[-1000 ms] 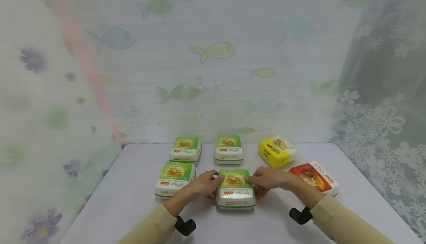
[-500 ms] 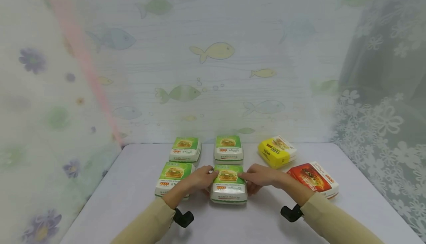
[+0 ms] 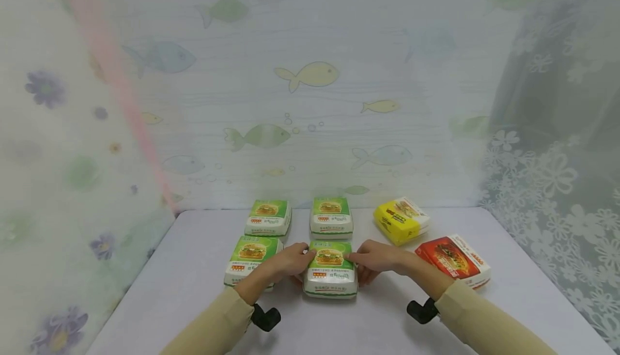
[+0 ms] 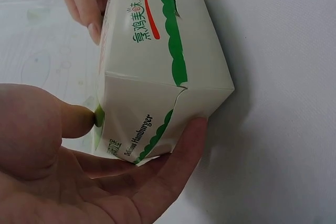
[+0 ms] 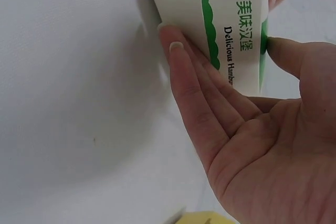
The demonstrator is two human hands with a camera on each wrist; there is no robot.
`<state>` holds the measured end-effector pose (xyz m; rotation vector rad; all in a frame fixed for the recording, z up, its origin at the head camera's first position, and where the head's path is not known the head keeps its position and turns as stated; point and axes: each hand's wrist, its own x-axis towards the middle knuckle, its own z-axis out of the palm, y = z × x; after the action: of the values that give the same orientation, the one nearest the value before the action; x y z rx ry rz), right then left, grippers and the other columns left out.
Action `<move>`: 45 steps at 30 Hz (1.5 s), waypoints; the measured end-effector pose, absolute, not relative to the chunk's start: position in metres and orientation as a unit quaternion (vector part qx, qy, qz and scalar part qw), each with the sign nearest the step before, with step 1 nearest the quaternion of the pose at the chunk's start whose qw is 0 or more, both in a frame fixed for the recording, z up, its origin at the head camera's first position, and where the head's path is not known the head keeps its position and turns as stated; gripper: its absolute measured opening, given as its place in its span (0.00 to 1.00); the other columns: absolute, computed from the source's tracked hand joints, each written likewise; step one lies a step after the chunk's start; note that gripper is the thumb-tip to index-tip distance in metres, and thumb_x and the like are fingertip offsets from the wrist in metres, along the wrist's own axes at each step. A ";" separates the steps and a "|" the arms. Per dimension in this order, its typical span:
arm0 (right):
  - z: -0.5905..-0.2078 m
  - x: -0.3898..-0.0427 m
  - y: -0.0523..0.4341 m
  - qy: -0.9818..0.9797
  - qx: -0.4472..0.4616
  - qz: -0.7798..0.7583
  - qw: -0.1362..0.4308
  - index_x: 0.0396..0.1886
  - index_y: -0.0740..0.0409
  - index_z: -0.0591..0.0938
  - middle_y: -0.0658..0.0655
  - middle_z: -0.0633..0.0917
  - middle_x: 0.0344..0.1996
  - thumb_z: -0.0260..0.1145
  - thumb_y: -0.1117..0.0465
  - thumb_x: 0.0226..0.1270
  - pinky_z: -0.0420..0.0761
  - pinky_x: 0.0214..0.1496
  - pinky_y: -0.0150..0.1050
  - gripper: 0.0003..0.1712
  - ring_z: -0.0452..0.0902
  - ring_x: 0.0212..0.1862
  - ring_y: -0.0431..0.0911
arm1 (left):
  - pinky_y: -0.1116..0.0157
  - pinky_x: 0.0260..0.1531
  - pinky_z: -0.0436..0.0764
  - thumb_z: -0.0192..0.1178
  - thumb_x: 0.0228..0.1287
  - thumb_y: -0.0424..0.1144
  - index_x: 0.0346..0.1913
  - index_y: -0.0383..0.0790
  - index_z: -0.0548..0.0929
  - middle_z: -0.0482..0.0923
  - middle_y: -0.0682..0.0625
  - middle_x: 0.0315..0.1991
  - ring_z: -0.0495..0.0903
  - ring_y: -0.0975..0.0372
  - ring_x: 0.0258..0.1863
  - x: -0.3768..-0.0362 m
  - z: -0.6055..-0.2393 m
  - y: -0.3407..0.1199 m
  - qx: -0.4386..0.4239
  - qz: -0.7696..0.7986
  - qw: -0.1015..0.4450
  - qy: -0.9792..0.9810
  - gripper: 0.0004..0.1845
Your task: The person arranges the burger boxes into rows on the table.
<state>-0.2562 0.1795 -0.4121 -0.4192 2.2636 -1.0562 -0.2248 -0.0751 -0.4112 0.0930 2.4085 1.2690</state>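
A green and white burger box [image 3: 330, 285] with a burger picture on its lid lies between my two hands, near the middle of the table. My left hand [image 3: 292, 262] holds its left side, thumb on the lid's edge; in the left wrist view its fingers [image 4: 173, 166] lie along the side wall. From the right, my right hand [image 3: 380, 259] grips the same box, thumb on the lid and fingers [image 5: 191, 93] against the side printed "Delicious Hamburger". Just behind stands a matching box [image 3: 331, 220], and left of my left hand another green box [image 3: 244, 258].
At the back left is one more green burger box [image 3: 267, 219]. A yellow box [image 3: 401, 220] sits at the back right, turned at an angle. The red and white box [image 3: 454, 261] lies partly behind my right forearm. A fish-print curtain [image 3: 310, 102] hangs behind the table [image 3: 160, 301].
Both hands have moved the held box left and slightly away from me, bringing it up close to the box behind. Over the last half second it has hardly moved.
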 end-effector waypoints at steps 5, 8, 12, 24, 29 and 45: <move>-0.411 -0.257 0.180 0.858 -0.153 -0.390 0.297 0.39 0.63 0.87 0.58 0.89 0.28 0.58 0.47 0.80 0.88 0.37 0.43 0.24 0.87 0.30 0.49 | 0.53 0.35 0.88 0.47 0.83 0.44 0.75 0.24 0.59 0.76 0.35 0.55 0.82 0.53 0.41 -0.225 -0.411 -0.074 0.025 0.463 0.211 0.860 0.31; -0.409 -0.256 0.183 0.859 -0.148 -0.389 0.297 0.41 0.63 0.87 0.58 0.89 0.30 0.58 0.46 0.80 0.88 0.37 0.43 0.25 0.87 0.30 0.50 | 0.54 0.33 0.87 0.46 0.83 0.45 0.77 0.22 0.52 0.72 0.31 0.61 0.81 0.51 0.46 -0.224 -0.409 -0.075 0.024 0.461 0.202 0.864 0.34; -0.401 -0.251 0.188 0.862 -0.140 -0.388 0.296 0.45 0.64 0.86 0.59 0.89 0.30 0.57 0.45 0.80 0.88 0.37 0.43 0.26 0.88 0.31 0.51 | 0.55 0.35 0.87 0.46 0.83 0.48 0.78 0.25 0.52 0.66 0.29 0.70 0.78 0.47 0.55 -0.220 -0.405 -0.079 0.032 0.429 0.173 0.886 0.36; -0.384 -0.235 0.215 0.882 -0.194 -0.351 0.249 0.56 0.61 0.80 0.56 0.87 0.38 0.61 0.46 0.77 0.84 0.37 0.44 0.24 0.83 0.37 0.48 | 0.45 0.52 0.81 0.55 0.79 0.48 0.76 0.34 0.63 0.70 0.33 0.67 0.78 0.42 0.58 -0.205 -0.394 -0.093 0.145 0.391 0.073 0.906 0.32; -0.380 -0.233 0.229 0.889 -0.199 -0.338 0.235 0.62 0.62 0.78 0.55 0.85 0.43 0.63 0.46 0.76 0.84 0.40 0.45 0.27 0.83 0.41 0.48 | 0.45 0.54 0.81 0.56 0.78 0.48 0.76 0.34 0.63 0.70 0.35 0.68 0.76 0.43 0.60 -0.203 -0.394 -0.095 0.159 0.387 0.049 0.907 0.33; -0.362 -0.228 0.271 0.917 -0.200 -0.304 0.161 0.63 0.62 0.78 0.54 0.84 0.49 0.68 0.50 0.72 0.84 0.49 0.49 0.28 0.79 0.49 0.49 | 0.43 0.65 0.72 0.56 0.78 0.49 0.77 0.35 0.61 0.70 0.37 0.69 0.70 0.43 0.69 -0.207 -0.389 -0.058 0.192 0.381 0.037 0.904 0.34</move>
<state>-0.2277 0.2713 -0.3616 -0.5713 2.6191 -0.8672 -0.2067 -0.0583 -0.3886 0.5902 2.7741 1.1682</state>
